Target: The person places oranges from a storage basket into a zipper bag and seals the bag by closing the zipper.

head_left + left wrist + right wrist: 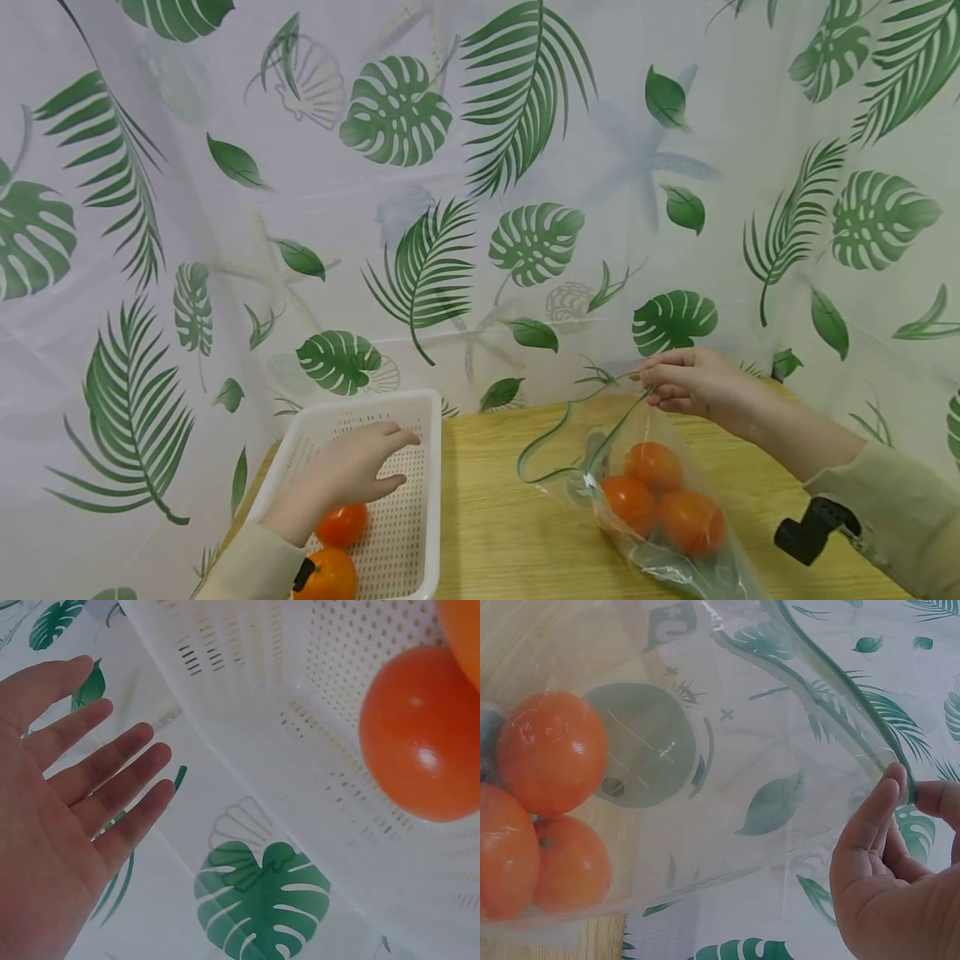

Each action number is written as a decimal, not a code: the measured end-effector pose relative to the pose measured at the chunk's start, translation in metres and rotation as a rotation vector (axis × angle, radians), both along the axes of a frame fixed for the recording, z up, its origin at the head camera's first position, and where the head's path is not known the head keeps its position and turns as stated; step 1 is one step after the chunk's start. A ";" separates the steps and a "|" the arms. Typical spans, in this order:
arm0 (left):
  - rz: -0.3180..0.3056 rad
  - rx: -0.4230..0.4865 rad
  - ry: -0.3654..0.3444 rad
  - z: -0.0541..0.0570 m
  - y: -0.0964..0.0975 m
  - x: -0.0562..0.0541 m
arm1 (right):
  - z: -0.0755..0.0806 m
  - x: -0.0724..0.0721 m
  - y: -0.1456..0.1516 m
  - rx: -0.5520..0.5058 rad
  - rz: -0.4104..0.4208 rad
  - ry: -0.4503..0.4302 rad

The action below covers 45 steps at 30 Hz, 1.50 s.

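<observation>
My right hand (693, 385) pinches the green-edged rim of a clear zip bag (727, 847) between thumb and fingertips, holding that corner up. The bag's mouth gapes toward the left, and three orange-red round fruits (654, 467) lie inside it. Over the white perforated basket (432, 500) hovers my left hand (360, 467), fingers spread and nothing in them. Inside the basket are a glossy red-orange tomato (424, 735) and an orange (330, 575), just below my left wrist. The sleeve and strap partly cover the orange in the head view.
Basket and bag stand on a light wooden table (495, 517), with bare wood between them. Behind and at both sides hangs a white curtain (465, 275) printed with green leaves. A black wrist camera (813, 529) sits on the right sleeve.
</observation>
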State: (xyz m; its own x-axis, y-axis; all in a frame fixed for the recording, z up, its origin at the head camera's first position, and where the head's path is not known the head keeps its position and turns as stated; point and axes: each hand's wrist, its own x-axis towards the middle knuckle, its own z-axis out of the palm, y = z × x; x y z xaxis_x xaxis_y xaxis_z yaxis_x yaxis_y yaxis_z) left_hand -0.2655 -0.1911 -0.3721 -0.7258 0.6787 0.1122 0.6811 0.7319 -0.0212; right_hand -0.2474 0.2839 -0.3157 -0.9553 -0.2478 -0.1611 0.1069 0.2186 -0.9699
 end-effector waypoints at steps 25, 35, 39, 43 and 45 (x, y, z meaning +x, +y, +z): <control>0.166 0.057 -0.099 -0.017 -0.052 0.000 | -0.001 0.001 -0.004 -0.023 0.012 -0.003; 0.219 0.051 -0.189 -0.025 -0.056 0.002 | -0.002 0.001 -0.004 -0.045 0.021 -0.005; 0.216 0.041 -0.221 -0.028 -0.058 0.002 | -0.002 0.001 -0.004 -0.039 0.021 -0.013; 0.238 0.021 -0.252 -0.032 -0.062 0.000 | -0.002 0.001 -0.004 -0.038 0.021 -0.021; 0.250 0.012 -0.267 -0.034 -0.063 -0.001 | -0.002 0.001 -0.003 -0.041 0.021 -0.025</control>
State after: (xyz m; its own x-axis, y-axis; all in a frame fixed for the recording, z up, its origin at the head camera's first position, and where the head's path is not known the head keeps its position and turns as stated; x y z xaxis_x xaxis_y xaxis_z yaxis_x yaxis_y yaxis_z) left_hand -0.2666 -0.2546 -0.4066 -0.8740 0.4762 -0.0968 0.4613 0.8756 0.1431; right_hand -0.2467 0.2804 -0.3181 -0.9455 -0.2747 -0.1746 0.1274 0.1812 -0.9751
